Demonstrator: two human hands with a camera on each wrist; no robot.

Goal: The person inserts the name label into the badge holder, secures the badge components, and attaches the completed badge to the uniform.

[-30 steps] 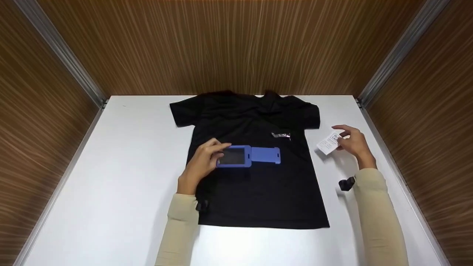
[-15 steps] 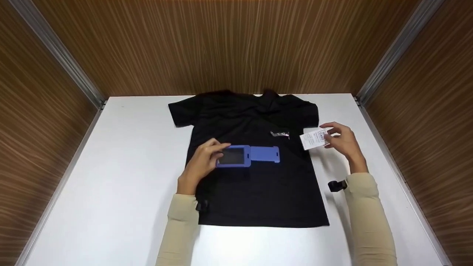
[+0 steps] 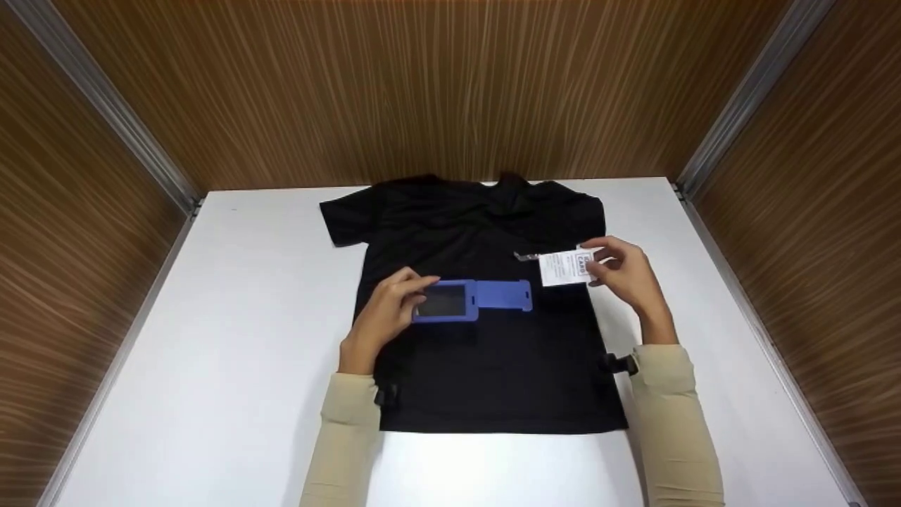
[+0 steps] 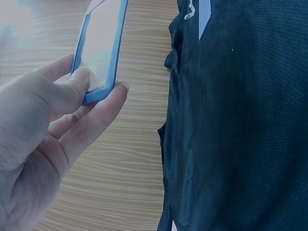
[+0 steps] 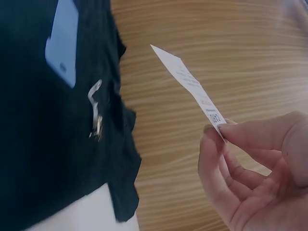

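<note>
Over the shirt, my left hand (image 3: pixel 387 308) pinches one end of a blue ID card holder (image 3: pixel 471 315) with a clear window. Thumb and fingers clasp its end in the left wrist view. Extending to the right of the holder is its flat blue cover piece (image 3: pixel 503 295). My right hand (image 3: pixel 623 271) pinches a white printed ID card (image 3: pixel 561 269) by one end, between thumb and fingertips. The card is just right of the cover piece, held above the shirt, and partly hides a small badge clip with a clear strap (image 5: pixel 95 108) lying on the cloth.
A black T-shirt (image 3: pixel 493 380) lies spread on the white table (image 3: pixel 260 303), its collar at the back edge. Wood-grain panels (image 3: pixel 436 84) with metal corner rails (image 3: pixel 746 91) enclose the table at the back and both sides.
My right hand has carried the white card leftward from beside the shirt to over it, near the blue cover piece. The left hand and holder have stayed in place.
</note>
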